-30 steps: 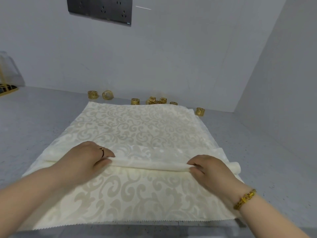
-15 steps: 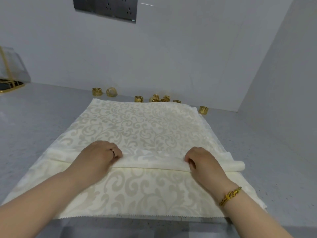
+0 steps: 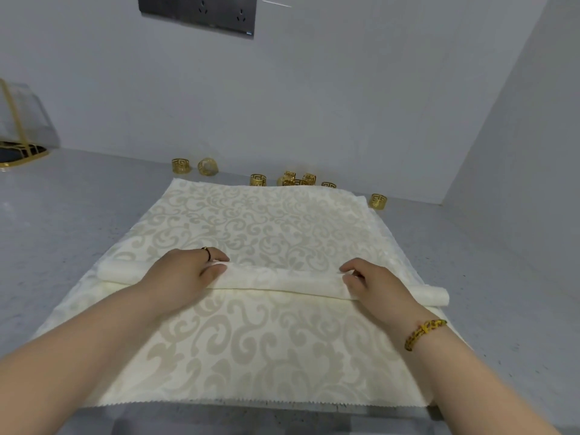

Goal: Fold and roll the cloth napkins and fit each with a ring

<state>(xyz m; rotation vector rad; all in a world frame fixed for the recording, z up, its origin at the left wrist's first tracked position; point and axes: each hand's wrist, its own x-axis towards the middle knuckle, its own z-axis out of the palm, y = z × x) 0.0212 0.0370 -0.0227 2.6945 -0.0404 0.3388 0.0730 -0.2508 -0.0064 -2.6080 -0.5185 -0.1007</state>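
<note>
As the grey worktop (image 3: 62,233) is covered by the cream napkin (image 3: 251,221), partly rolled across its middle, the roll (image 3: 282,279) is gripped by the left hand (image 3: 183,276) and right hand (image 3: 375,285), fingers (image 3: 351,267) curled over it; gold rings (image 3: 258,179) are scattered behind.

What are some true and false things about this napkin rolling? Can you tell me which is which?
1. The left hand and right hand are both on the rolled part of the cream napkin. True.
2. One ring sits around the roll. False: the gold napkin rings all lie on the grey table, past the napkin's far edge.
3. The right wrist wears a gold bracelet. True.
4. The napkin is plain red. False: it is cream with a swirl pattern.
5. The left hand wears a finger ring. True.
</note>
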